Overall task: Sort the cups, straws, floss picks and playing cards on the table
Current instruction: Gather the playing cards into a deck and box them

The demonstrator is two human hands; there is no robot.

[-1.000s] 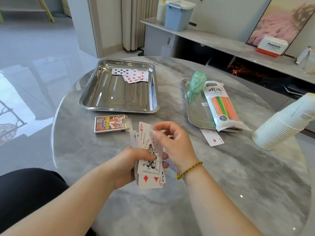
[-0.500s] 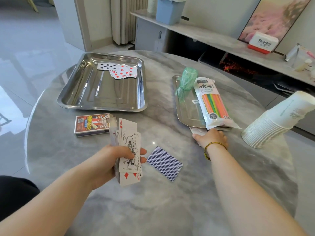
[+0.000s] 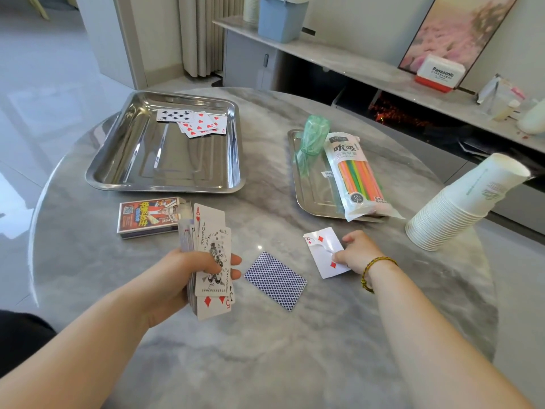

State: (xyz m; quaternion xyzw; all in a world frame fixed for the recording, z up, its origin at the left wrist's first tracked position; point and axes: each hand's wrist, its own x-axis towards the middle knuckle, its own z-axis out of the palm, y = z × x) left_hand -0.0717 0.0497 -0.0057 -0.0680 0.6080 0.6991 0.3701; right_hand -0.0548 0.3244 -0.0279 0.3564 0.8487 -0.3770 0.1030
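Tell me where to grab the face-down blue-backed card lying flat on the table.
Take the face-down card by its near corner, coming from the right with the right hand. It lies flat on smooth marble, so pry up or slide that corner, then pinch thumb over, finger under.

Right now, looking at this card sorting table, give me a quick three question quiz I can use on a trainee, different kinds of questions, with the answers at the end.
1. True or false: the packet of straws lies in the same tray as the sorted face-up cards.
2. Multiple choice: the right hand is on which card? A) the face-down blue-backed card B) the two of diamonds C) the joker
3. Fill in: the left hand holds a fanned stack of ____.

Key
1. False. The straws lie on the right tray; the cards are in the left tray.
2. B
3. Playing cards
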